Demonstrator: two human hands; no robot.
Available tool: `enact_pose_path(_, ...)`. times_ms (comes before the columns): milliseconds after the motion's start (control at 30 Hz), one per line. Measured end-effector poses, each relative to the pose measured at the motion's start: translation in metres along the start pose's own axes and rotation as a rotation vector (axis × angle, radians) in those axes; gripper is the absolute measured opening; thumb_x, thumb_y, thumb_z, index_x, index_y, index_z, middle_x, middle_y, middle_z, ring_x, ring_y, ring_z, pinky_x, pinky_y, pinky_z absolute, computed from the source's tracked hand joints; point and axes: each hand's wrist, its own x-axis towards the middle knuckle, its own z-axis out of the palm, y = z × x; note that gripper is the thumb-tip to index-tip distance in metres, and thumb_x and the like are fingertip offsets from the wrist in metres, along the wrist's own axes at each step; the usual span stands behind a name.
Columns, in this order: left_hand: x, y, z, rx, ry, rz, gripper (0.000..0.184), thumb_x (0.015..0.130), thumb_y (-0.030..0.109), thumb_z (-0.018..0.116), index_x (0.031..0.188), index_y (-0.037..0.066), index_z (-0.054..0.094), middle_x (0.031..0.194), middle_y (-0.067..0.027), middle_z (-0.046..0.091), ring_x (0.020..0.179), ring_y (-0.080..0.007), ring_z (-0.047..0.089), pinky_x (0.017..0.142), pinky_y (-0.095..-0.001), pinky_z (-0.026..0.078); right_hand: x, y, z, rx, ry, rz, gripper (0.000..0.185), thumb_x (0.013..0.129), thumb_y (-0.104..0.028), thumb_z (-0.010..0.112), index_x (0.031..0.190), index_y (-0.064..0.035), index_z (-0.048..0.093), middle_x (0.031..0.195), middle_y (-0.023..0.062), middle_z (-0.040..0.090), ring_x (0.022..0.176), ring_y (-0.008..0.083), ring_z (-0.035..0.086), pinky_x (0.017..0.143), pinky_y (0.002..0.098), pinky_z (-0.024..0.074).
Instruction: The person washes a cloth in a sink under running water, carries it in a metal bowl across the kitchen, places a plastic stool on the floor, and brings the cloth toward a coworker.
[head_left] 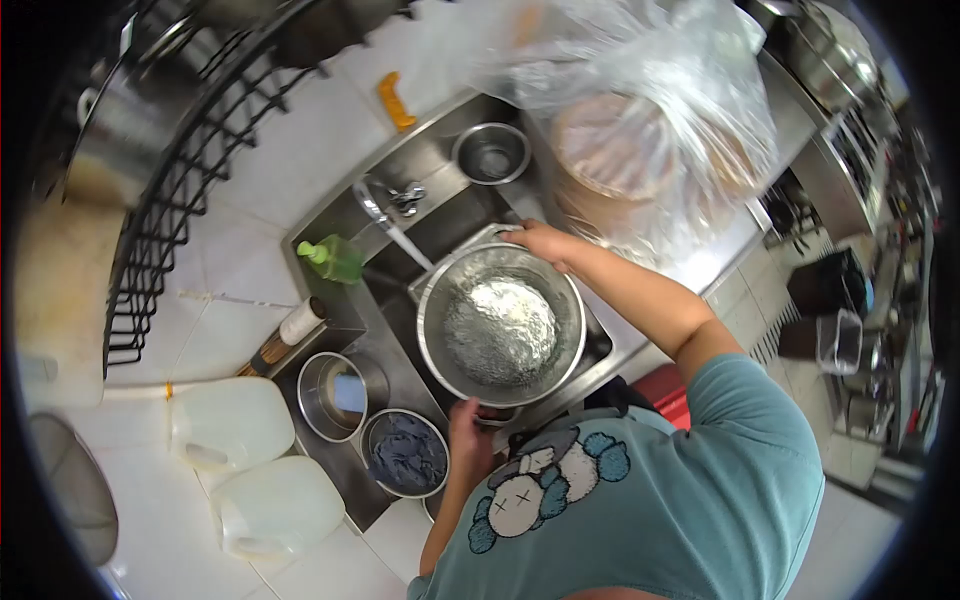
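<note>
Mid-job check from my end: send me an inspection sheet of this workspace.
Surface: metal sink under the work.
Job's things: large metal pot at the sink, contents unclear; faucet spout beside its rim.
Clutter: green bottle, two plastic jugs, large plastic bag.
Hands: right hand grips the pot's far side; left hand at the near side, fingers partly hidden.
Cables: nothing seen.
Surroundings: white tiles; dark bin at right.

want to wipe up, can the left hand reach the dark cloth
Probably yes: the dark cloth lies in an open pot beside the left hand, which would first let go of the large pot.
</note>
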Motion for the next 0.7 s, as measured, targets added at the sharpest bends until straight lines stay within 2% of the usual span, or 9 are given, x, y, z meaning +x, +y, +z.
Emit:
enact_pose_path(100, -0.029, 0.043, 0.011, 0.078, -0.030, 0.138, 0.030, 0.092, 0.031, 0.056, 0.111, 0.009, 0.052, 0.093, -0.0024, 0.054, 0.084, -0.0149, 0.052, 0.074, -0.0331, 0.044, -0.083, -0.045, -0.014, -0.017, 0.006, 0.007, 0.083, 0.088, -0.049, 0.062, 0.136, 0.0130, 0.033, 0.130, 0.0258, 0.049, 0.117, 0.0274, 0.052, 0.094, 0.0363, 0.0456)
enact_pose_path(233, -0.061, 0.085, 0.051, 0.267, -0.137, 0.382, 0.055, 0.089, 0.038, 0.056, 0.131, 0.004, 0.043, 0.109, -0.0008, 0.052, 0.085, -0.0115, 0.046, 0.073, -0.0271, 0.040, -0.146, -0.028, -0.030, 0.079, 0.189, -0.109, 0.078, 0.085, -0.050, 0.066, 0.121, 0.0158, 0.045, 0.112, 0.0246, 0.058, 0.102, 0.0253, 0.060, 0.084, 0.0348, 0.0495)
enact_pose_path(333, -0.066, 0.106, 0.067, 0.319, -0.199, 0.403, 0.058, 0.088, 0.041, 0.056, 0.129, 0.002, 0.043, 0.105, -0.0015, 0.051, 0.081, -0.0104, 0.046, 0.070, -0.0257, 0.040, -0.199, -0.024, -0.035, 0.300, 0.266, -0.213, 0.074, 0.082, -0.049, 0.069, 0.110, 0.0171, 0.052, 0.099, 0.0231, 0.064, 0.090, 0.0226, 0.064, 0.077, 0.0332, 0.0514)
enact_pose_path(367, -0.061, 0.112, 0.063, 0.329, -0.300, 0.384, 0.056, 0.090, 0.042, 0.053, 0.128, 0.002, 0.043, 0.114, -0.0058, 0.052, 0.085, -0.0138, 0.051, 0.070, -0.0264, 0.043, -0.220, -0.026, -0.037, 0.417, 0.304, -0.247, 0.071, 0.082, -0.047, 0.071, 0.107, 0.0168, 0.054, 0.093, 0.0210, 0.065, 0.085, 0.0203, 0.065, 0.075, 0.0319, 0.0519)
enact_pose_path(400, -0.058, 0.115, 0.063, 0.337, -0.403, 0.364, 0.054, 0.092, 0.043, 0.049, 0.128, 0.002, 0.043, 0.123, -0.0101, 0.052, 0.090, -0.0172, 0.057, 0.071, -0.0271, 0.046, -0.234, -0.024, -0.041, 0.454, 0.299, -0.253, 0.068, 0.085, -0.043, 0.070, 0.116, 0.0134, 0.049, 0.098, 0.0157, 0.064, 0.083, 0.0168, 0.064, 0.071, 0.0286, 0.0525)
enact_pose_path(500, -0.055, 0.115, 0.086, 0.374, -0.478, 0.368, 0.054, 0.093, 0.042, 0.048, 0.126, 0.000, 0.043, 0.122, -0.0123, 0.053, 0.088, -0.0181, 0.059, 0.072, -0.0267, 0.050, -0.259, 0.000, -0.053, 0.477, 0.446, -0.225, 0.065, 0.086, -0.043, 0.069, 0.115, 0.0127, 0.051, 0.096, 0.0159, 0.064, 0.082, 0.0170, 0.064, 0.070, 0.0283, 0.0529)
enact_pose_path(567, -0.050, 0.121, 0.094, 0.364, -0.526, 0.377, 0.054, 0.093, 0.043, 0.048, 0.125, -0.001, 0.044, 0.120, -0.0133, 0.054, 0.094, -0.0205, 0.060, 0.079, -0.0309, 0.052, -0.272, 0.009, -0.057, 0.504, 0.456, -0.219, 0.065, 0.086, -0.044, 0.068, 0.114, 0.0120, 0.052, 0.096, 0.0164, 0.064, 0.081, 0.0172, 0.064, 0.070, 0.0281, 0.0530)
enact_pose_path(633, -0.040, 0.132, 0.097, 0.243, -0.614, 0.261, 0.055, 0.093, 0.043, 0.048, 0.125, -0.002, 0.044, 0.118, -0.0134, 0.055, 0.098, -0.0231, 0.061, 0.083, -0.0352, 0.054, -0.284, 0.001, -0.056, 0.537, 0.559, -0.199, 0.068, 0.081, -0.049, 0.072, 0.102, 0.0139, 0.057, 0.087, 0.0153, 0.065, 0.074, 0.0176, 0.063, 0.067, 0.0301, 0.0518)
enact_pose_path(700, -0.049, 0.127, 0.111, 0.335, -0.493, 0.312, 0.054, 0.093, 0.044, 0.047, 0.124, -0.001, 0.044, 0.116, -0.0131, 0.056, 0.097, -0.0233, 0.062, 0.080, -0.0349, 0.054, -0.293, -0.009, -0.068, 0.476, 0.554, -0.244, 0.062, 0.083, -0.050, 0.069, 0.095, 0.0098, 0.061, 0.078, 0.0110, 0.065, 0.066, 0.0131, 0.060, 0.059, 0.0266, 0.0483)
